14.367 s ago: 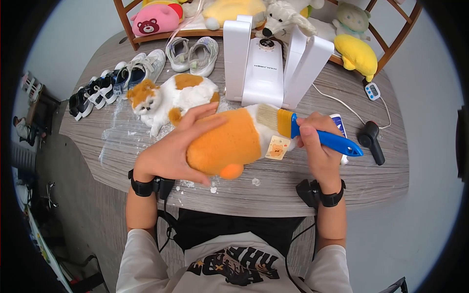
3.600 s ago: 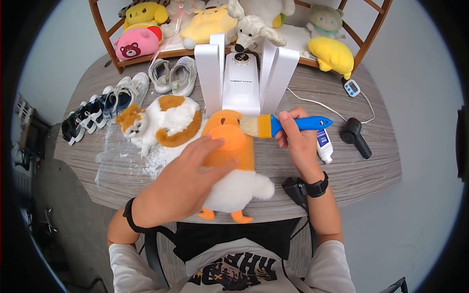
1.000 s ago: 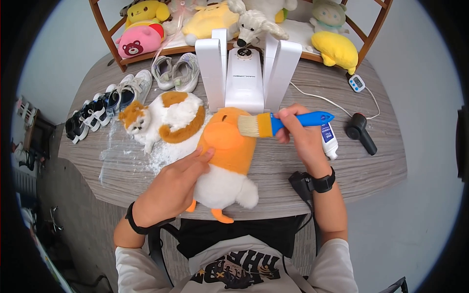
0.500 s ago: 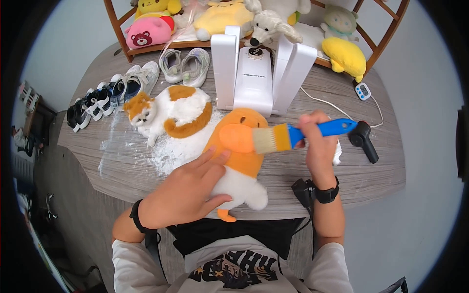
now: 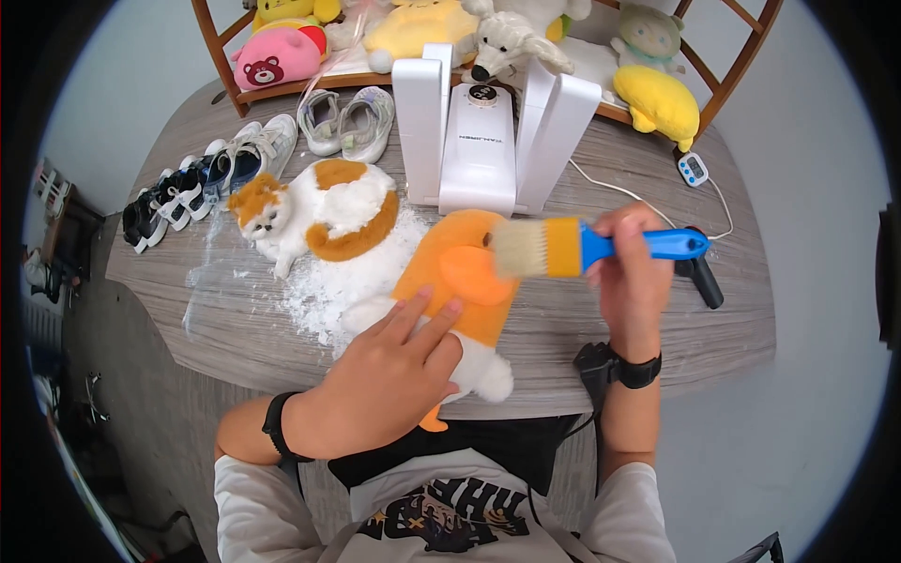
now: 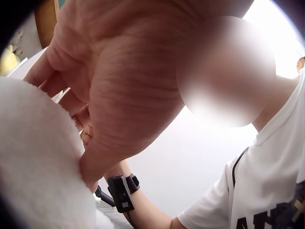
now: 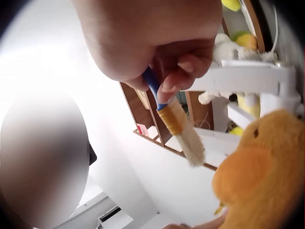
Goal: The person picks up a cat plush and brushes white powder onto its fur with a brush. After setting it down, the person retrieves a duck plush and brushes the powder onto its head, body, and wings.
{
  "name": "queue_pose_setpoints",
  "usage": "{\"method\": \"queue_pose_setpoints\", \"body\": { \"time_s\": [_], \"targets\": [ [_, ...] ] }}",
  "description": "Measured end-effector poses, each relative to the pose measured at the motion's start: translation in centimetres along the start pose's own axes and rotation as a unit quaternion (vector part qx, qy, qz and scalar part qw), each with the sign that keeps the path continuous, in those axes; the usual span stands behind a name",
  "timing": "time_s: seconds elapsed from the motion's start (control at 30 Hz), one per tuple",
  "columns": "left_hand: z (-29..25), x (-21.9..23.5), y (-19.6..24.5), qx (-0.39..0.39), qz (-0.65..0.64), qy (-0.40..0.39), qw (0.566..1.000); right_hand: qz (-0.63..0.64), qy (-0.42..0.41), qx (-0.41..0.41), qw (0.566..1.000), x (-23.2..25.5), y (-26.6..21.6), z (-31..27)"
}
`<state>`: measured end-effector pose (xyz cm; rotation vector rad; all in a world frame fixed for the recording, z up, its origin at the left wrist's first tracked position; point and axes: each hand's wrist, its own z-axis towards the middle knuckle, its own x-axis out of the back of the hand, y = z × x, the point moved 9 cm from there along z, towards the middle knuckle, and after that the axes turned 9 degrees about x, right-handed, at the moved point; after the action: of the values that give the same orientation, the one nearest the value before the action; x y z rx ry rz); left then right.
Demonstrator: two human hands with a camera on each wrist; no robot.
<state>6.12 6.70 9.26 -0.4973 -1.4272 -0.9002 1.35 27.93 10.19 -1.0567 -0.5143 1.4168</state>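
Observation:
A plush duck lies on its back on the table, head toward the white machine, with an orange head, orange bill, white belly and orange feet. My left hand rests on its front, fingertips on the orange part. In the left wrist view the thumb presses against the white plush. My right hand grips a wide paintbrush by its blue handle. Its pale bristles overlap the duck's eye in the head view; the right wrist view shows the bristles apart from the duck's face.
Left of the duck, white powder covers the table beside a plush cat. Shoes line the back left. A white machine with upright arms stands behind. At right are a black handheld device and a timer.
Earlier the toy lay with its orange back up; now it is face up. In the last half second, the brush has lifted off the bill and shifted right. The left hand has stayed on the belly.

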Motion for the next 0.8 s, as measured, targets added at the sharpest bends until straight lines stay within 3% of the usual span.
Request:
{"method": "queue_pose_setpoints", "body": {
  "time_s": [0.03,0.1,0.13,0.17,0.23,0.3,0.37,0.43,0.5,0.53,0.67,0.73,0.8],
  "targets": [
    [0.0,-0.1,0.0,0.003,-0.001,-0.003,1.0,-0.001,0.004,-0.001,1.0,-0.2,0.0,-0.2],
    [0.1,-0.1,-0.1,0.003,-0.004,-0.002,1.0,-0.137,-0.12,-0.04,0.982,-2.5,0.8,-0.8],
    [0.0,0.0,-0.2,0.005,-0.008,0.001,1.0,-0.17,-0.045,-0.028,0.984,-0.9,0.5,-0.4],
    [-0.1,0.0,-0.3,0.005,-0.007,0.001,1.0,-0.17,-0.046,-0.027,0.984,-0.2,0.9,-0.2],
    [-0.3,0.1,-0.6,0.014,-0.026,0.008,1.0,-0.32,0.039,0.105,0.941,2.6,-1.1,0.6],
    [-0.4,0.3,-1.0,0.021,-0.041,0.003,0.999,-0.247,0.049,0.087,0.964,2.0,-1.1,0.2],
    [-0.4,0.4,-1.2,0.026,-0.06,-0.007,0.998,-0.056,-0.038,-0.032,0.997,-0.5,1.7,-0.6],
    [-0.6,0.6,-2.2,0.066,-0.073,-0.014,0.995,-0.057,-0.076,-0.042,0.995,-1.5,2.0,-0.6],
    [-0.9,0.8,-2.6,0.06,-0.061,-0.012,0.996,-0.218,-0.033,-0.025,0.975,0.2,2.3,0.2],
    [-1.1,0.9,-2.8,0.055,-0.049,-0.009,0.997,-0.339,-0.019,0.068,0.938,1.1,1.7,0.7],
    [-1.5,1.0,-3.7,0.058,-0.047,-0.018,0.997,-0.228,0.006,0.03,0.973,0.9,2.0,0.2],
    [-1.5,1.1,-4.3,0.095,-0.068,-0.041,0.992,-0.053,-0.057,-0.056,0.995,-1.7,2.7,-0.5],
    [-1.6,1.1,-4.4,0.101,-0.057,-0.046,0.992,-0.117,-0.077,-0.053,0.989,-1.7,3.1,-0.5]
  ]
}}
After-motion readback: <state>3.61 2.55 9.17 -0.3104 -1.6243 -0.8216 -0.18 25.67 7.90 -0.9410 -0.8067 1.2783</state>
